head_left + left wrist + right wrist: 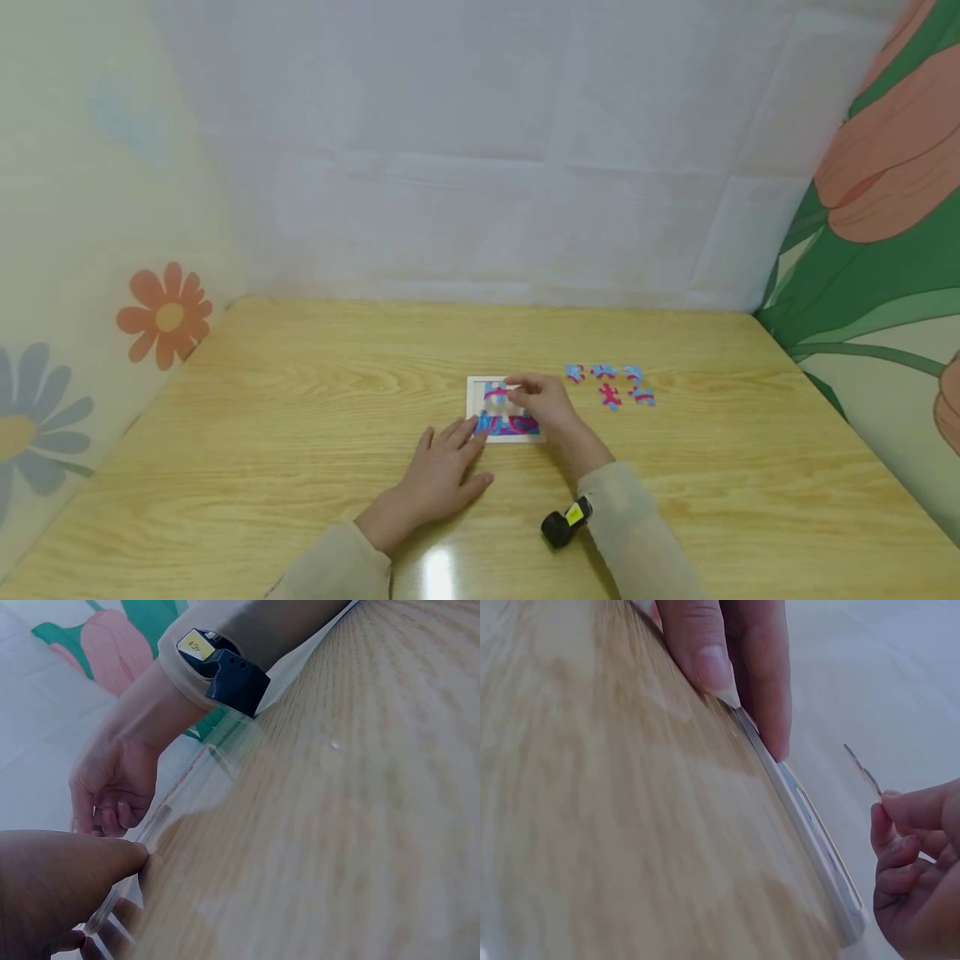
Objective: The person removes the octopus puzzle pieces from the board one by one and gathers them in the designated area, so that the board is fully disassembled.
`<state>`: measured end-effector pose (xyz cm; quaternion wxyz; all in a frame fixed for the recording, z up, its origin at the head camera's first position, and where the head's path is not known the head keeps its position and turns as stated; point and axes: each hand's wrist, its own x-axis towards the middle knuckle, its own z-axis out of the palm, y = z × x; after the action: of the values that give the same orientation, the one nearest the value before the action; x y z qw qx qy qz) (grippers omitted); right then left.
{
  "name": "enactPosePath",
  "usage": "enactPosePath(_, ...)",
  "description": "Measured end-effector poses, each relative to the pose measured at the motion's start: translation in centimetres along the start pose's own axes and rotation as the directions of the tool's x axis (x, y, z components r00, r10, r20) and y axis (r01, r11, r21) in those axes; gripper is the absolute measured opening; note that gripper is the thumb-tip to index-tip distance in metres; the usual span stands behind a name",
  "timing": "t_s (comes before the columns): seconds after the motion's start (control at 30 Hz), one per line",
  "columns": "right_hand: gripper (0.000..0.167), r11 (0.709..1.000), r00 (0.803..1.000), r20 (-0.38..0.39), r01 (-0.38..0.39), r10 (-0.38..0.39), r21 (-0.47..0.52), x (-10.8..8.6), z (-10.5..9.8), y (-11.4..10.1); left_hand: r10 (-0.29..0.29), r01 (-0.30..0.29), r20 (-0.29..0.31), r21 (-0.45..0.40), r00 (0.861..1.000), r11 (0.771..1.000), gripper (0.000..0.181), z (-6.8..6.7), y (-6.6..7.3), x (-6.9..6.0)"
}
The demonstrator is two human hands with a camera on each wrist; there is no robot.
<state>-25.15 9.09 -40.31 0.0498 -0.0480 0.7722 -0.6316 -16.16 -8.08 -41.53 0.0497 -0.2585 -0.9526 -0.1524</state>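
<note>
Pinched in the right hand [549, 407], a thin puzzle piece [863, 771] shows right of centre in the right wrist view, above a white frame [471, 397] at the head view's lower middle. Spread, unclenched, the left hand [441, 477] touches the frame's lower-left corner; five loose pieces [610, 394] lie farther right on the table [300, 400].

hands [442, 477]: 2 | white frame [470, 400]: 1 | loose puzzle pieces [611, 394] on the desk [300, 383]: 5 | pinched piece [864, 772]: 1 | black wrist device [557, 529]: 1 | left-wall flowers [167, 317]: 2
</note>
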Motion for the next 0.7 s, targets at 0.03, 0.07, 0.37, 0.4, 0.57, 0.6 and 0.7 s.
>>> enactPosePath(0.03,0.021,1.000,1.000,-0.005,-0.011,0.011,0.001,0.0,-0.2,0.0,0.001,-0.001,0.000,-0.001,1.000,1.000,0.057,0.0,0.0,0.0)
enactPosePath(0.07,0.021,1.000,1.000,-0.012,-0.029,0.029,-0.003,0.0,-0.4,0.0,0.002,-0.002,-0.002,-0.001,1.000,1.000,0.057,0.0,0.0,0.0)
enactPosePath(0.37,0.020,0.994,0.998,-0.054,-0.035,0.029,-0.106,0.0,-2.8,0.4,0.006,-0.006,0.001,-0.004,1.000,1.000,0.058,0.1,0.2,0.1)
enactPosePath(0.4,0.019,0.991,0.999,-0.053,-0.005,-0.002,-0.132,0.0,-3.1,0.5,0.006,-0.006,0.000,-0.003,1.000,1.000,0.058,0.1,0.2,0.1)
enactPosePath(0.57,0.020,0.987,0.997,-0.064,0.029,-0.040,-0.158,0.3,-4.4,0.8,0.002,-0.002,0.006,-0.008,1.000,1.000,0.058,0.0,0.2,0.1)
enactPosePath(0.6,0.020,0.987,0.997,-0.069,0.025,-0.036,-0.158,0.3,-4.6,0.9,0.001,-0.001,0.007,-0.010,1.000,1.000,0.058,0.0,0.2,0.1)
enactPosePath(0.7,0.022,0.988,0.997,-0.075,0.010,-0.022,-0.157,0.2,-5.4,1.0,-0.002,0.002,0.007,-0.012,1.000,1.000,0.058,0.0,0.2,0.0)
